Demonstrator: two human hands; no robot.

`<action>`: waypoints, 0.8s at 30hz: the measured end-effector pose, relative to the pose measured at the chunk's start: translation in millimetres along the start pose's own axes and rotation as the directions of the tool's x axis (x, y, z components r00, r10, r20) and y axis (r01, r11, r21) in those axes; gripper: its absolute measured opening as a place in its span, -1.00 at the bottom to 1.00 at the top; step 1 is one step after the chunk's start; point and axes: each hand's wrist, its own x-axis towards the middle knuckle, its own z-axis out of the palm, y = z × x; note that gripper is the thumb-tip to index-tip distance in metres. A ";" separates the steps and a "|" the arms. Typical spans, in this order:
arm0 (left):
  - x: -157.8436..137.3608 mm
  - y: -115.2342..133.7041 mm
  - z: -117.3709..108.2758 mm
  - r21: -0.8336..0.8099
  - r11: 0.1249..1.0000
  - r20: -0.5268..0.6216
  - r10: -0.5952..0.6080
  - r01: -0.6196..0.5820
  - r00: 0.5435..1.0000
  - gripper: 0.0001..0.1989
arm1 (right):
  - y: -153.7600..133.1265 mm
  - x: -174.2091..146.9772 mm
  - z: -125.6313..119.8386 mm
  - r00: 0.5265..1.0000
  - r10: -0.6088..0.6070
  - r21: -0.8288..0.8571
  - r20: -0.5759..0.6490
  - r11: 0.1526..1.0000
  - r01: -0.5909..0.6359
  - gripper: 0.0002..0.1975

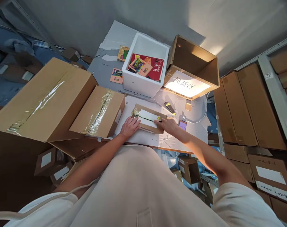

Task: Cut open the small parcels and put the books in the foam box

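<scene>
A small cardboard box (148, 126) with a white label lies on the table in front of me. Clear tape shines at its left end, and a dark slit runs lengthwise across its top. My left hand (130, 126) rests on the box's left end, fingers stretched flat over it. At the right end, my right hand (167, 125) is closed around something small; a dark and yellow bit shows by the fingers, too small to name. Just behind the box lies a black and yellow box cutter (170, 108), apart from both hands.
Behind stand a white foam box (143, 83) holding books and an open carton (193, 60). Taped cartons, one large (44, 94) and one smaller (101, 110), stand on the left. A phone (182, 125) and a white cable (206, 107) lie right. Shelves of cartons (259, 107) border the right.
</scene>
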 end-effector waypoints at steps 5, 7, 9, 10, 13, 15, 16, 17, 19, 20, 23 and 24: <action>1.5 2.9 -3.0 -0.037 0.996 0.012 -0.080 0.080 0.997 -0.63 | 27.7 -59.0 35.2 0.990 0.140 0.068 0.011 0.988 -0.141 -0.22; 2.2 3.2 -5.0 -0.055 0.994 0.029 -0.091 0.093 0.995 -0.63 | 31.7 -74.7 48.0 0.986 0.164 0.095 -0.031 0.982 -0.160 -0.21; 1.3 4.1 -8.2 -0.063 0.995 0.054 -0.077 0.081 0.996 -0.62 | 34.9 -87.5 61.4 0.980 0.180 0.164 -0.086 0.973 -0.164 -0.22; 0.4 5.0 -10.3 -0.055 0.996 0.065 -0.068 0.072 0.996 -0.62 | 36.2 -93.6 69.0 0.973 0.196 0.227 -0.123 0.960 -0.165 -0.24; -0.2 8.6 -19.5 -0.013 0.999 0.078 -0.050 0.051 0.996 -0.60 | 33.8 -107.8 95.5 0.915 0.317 0.573 -0.251 0.810 -0.124 -0.40; 6.9 9.2 -26.7 -0.026 0.999 0.097 -0.020 0.023 0.995 -0.51 | 22.9 -108.0 112.6 0.873 0.427 0.840 -0.235 0.542 -0.039 -0.43; 13.9 8.2 -30.1 -0.044 0.999 0.112 0.002 0.003 0.994 -0.41 | 15.0 -104.3 119.9 0.868 0.460 0.927 -0.186 0.375 0.000 -0.41; 23.2 6.3 -33.0 -0.060 0.998 0.132 0.025 -0.017 0.991 -0.28 | 6.1 -98.3 126.0 0.873 0.471 0.976 -0.129 0.215 0.028 -0.38; 46.0 0.5 -36.8 -0.066 0.996 0.179 0.063 -0.052 0.982 0.01 | -10.8 -82.5 134.8 0.879 0.476 0.999 -0.036 -0.018 0.051 -0.32; 57.8 -2.7 -37.6 -0.053 0.996 0.213 0.081 -0.071 0.974 0.12 | -17.5 -74.5 137.7 0.876 0.481 0.995 -0.020 -0.080 0.067 -0.30; 84.0 -10.3 -36.8 -0.001 0.994 0.336 0.106 -0.113 0.936 0.28 | -27.5 -58.6 140.7 0.862 0.503 0.988 -0.056 -0.100 0.122 -0.31; 88.3 -11.6 -36.0 0.015 0.994 0.370 0.099 -0.112 0.924 0.30 | -28.1 -56.7 139.0 0.852 0.518 0.989 -0.076 -0.068 0.129 -0.34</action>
